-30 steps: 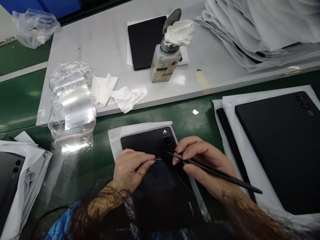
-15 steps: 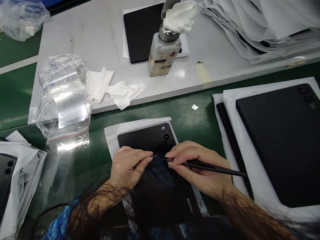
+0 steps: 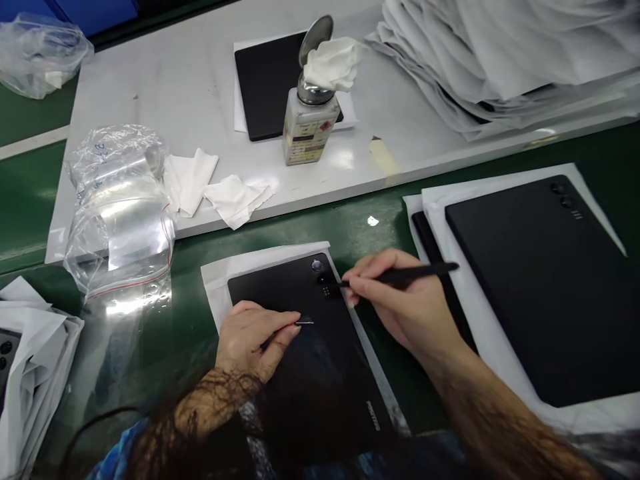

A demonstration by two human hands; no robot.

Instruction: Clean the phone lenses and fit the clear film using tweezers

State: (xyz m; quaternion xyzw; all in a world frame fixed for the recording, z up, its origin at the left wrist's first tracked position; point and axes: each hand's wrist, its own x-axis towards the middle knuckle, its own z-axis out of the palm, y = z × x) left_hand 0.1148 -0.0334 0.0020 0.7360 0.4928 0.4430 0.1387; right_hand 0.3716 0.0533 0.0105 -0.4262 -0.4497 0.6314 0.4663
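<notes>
One black tablet [image 3: 300,347] lies back-up on white paper [image 3: 220,273] at the near edge of the green counter [image 3: 385,220]. My right hand [image 3: 405,300] pinches black tweezers [image 3: 400,275] at its camera corner; my left hand [image 3: 250,337] pinches a thin sliver [image 3: 305,323] against it.

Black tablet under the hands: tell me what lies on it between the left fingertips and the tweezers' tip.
Head view: only bare black tablet back separates the left hand from the tweezers, whose tip sits by the camera lenses.

Hair blurs the tablet [image 3: 300,373] at its lower end; the left stack [image 3: 20,373] is cut off — bottle label [image 3: 305,133] illegible.
</notes>
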